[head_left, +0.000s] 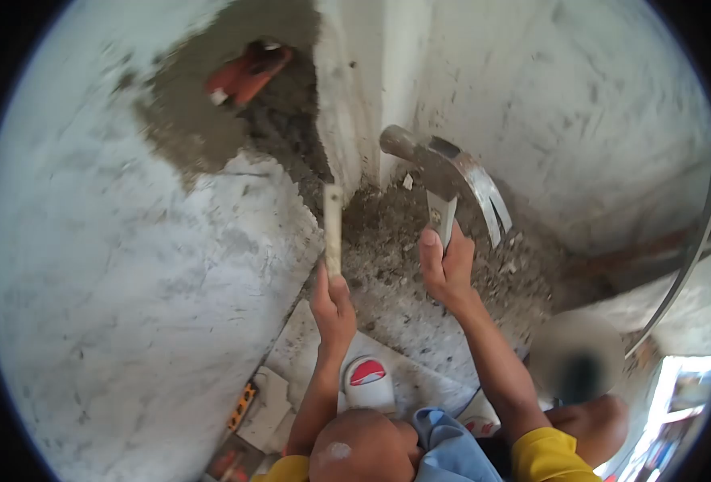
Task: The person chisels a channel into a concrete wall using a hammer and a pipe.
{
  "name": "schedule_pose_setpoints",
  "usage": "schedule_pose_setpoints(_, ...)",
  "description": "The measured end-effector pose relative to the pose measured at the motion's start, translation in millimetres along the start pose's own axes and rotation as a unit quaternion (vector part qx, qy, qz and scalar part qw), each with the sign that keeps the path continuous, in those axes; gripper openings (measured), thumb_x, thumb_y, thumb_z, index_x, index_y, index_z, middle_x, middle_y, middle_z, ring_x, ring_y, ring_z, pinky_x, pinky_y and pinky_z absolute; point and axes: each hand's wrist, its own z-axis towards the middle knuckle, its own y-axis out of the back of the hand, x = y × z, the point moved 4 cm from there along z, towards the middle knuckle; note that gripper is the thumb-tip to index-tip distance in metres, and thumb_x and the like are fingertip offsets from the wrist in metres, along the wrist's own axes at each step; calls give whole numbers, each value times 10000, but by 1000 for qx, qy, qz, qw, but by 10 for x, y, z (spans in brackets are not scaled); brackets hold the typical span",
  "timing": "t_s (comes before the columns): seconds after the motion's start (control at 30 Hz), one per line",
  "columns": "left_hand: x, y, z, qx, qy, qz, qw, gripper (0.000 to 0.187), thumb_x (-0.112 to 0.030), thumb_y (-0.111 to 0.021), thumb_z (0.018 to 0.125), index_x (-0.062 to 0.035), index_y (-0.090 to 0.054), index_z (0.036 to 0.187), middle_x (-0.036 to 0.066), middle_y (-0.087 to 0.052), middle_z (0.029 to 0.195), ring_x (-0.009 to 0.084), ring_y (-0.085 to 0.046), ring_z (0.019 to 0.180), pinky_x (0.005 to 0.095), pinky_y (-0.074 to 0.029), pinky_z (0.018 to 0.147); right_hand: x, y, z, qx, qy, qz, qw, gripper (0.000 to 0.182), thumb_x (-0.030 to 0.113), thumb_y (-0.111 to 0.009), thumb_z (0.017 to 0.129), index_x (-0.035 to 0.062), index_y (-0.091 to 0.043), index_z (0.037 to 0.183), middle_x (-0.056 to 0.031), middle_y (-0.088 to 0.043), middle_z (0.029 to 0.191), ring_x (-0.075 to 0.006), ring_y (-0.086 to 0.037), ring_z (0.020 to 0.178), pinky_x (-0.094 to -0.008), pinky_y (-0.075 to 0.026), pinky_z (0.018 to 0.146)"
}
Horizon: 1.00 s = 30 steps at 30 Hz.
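Note:
My left hand [334, 308] is closed round the lower end of a pale, narrow bar [333, 233], which points up beside the broken edge of the left wall. In my right hand [449, 263] is the handle of a claw hammer [440, 173]; its metal head is raised above the rubble, with the claw to the right and the striking face to the left. Hammer and bar are apart. Behind them, the wall corner has a rough patch of exposed grey mortar [191, 120].
An orange-red object [249, 74] sits at the wall's dark hole. Rubble [395, 249] covers the floor in the corner. Pale slabs [271, 410] lie at lower left, and a cable [684, 273] runs down the right side. A blurred round object [576, 353] is at lower right.

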Motion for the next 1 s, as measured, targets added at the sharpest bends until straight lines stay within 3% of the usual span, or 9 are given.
schedule_pose_setpoints(0.1,94,-51,337,-30,-23,11,999,488,-303,-454,1054,43,-476,1397,210,-666,955,293,-646,817,370,-496,745,-114,8,-93,22,-81,41,996,466,446,-476,1019,11,-515,857,7,-484,591,-84,-462,543,-281,-383,489)
schedule_pose_setpoints(0.17,489,-132,431,-84,-186,191,960,511,-364,-442,1063,14,-482,1404,30,-527,819,98,-486,683,269,-417,595,-99,42,-112,17,-77,62,995,489,464,-492,1010,2,-517,853,-34,-492,577,-130,-487,518,-317,-395,487)
schedule_pose_setpoints(0.3,620,-297,-113,41,79,38,995,474,-326,-434,1063,21,-505,1378,1,-505,706,91,-477,625,264,-409,568,-385,45,-212,41,-110,95,989,519,494,-544,979,-11,-534,862,-124,-506,582,-224,-527,503,-367,-411,501)
schedule_pose_setpoints(0.4,488,-165,-385,91,92,22,991,503,-347,-445,1054,30,-494,1384,-5,-498,699,85,-470,627,250,-379,553,-602,-49,-315,26,-112,102,988,504,494,-567,968,1,-542,866,-101,-531,596,-214,-532,496,-357,-426,498)
schedule_pose_setpoints(0.5,116,-39,-579,165,15,128,978,513,-340,-464,1043,3,-470,1424,76,-513,694,139,-512,611,305,-411,552,-635,-169,-237,4,-111,215,970,453,454,-662,928,20,-550,868,-58,-564,613,-187,-544,506,-350,-449,508)
schedule_pose_setpoints(0.6,-102,51,-622,200,86,167,962,527,-352,-464,1036,-5,-459,1433,72,-511,669,153,-518,605,314,-417,563,-679,-353,-245,117,-306,328,886,418,345,-827,797,19,-579,883,-93,-623,698,-191,-597,628,-338,-490,610)
schedule_pose_setpoints(0.8,-530,290,-561,191,129,252,940,480,-304,-462,1035,-12,-470,1416,184,-634,906,286,-625,784,372,-495,738,-569,-515,-170,134,-230,319,910,439,326,-843,783,13,-575,935,-84,-620,707,-187,-619,645,-336,-493,607)
schedule_pose_setpoints(0.9,-878,337,-444,192,53,332,922,495,-311,-467,1036,-22,-456,1438,59,-545,790,174,-526,699,306,-461,685,-587,-561,-108,96,-203,329,917,484,429,-757,858,-2,-559,954,-78,-606,682,-193,-627,636,-341,-497,602)
schedule_pose_setpoints(1.0,-1265,331,-193,187,29,459,868,464,-150,-508,991,-49,-457,1441,161,-604,860,331,-601,713,406,-490,650,-705,-673,-214,101,-273,461,838,440,472,-578,979,41,-512,924,-27,-549,657,-104,-520,499,-267,-423,464)
